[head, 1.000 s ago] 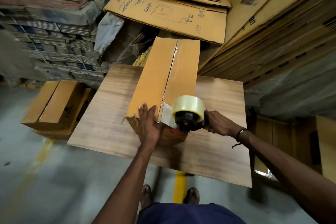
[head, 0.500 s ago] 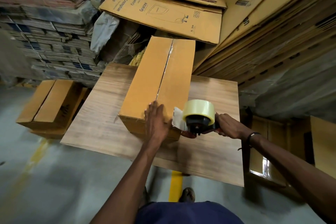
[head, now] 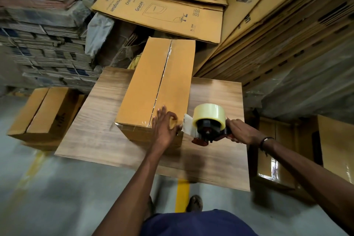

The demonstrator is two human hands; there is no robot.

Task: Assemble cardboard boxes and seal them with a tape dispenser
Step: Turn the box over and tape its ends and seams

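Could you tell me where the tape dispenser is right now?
The tape dispenser is in the right hand, above the table, right of the box.

Left of the wooden bench (head: 107,120), bundled flat cardboard stacks (head: 42,48) rise; a yellow floor line (head: 183,195) runs beneath its near edge.

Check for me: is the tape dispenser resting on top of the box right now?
No, the right hand holds the tape dispenser off the box, beside its near right corner.
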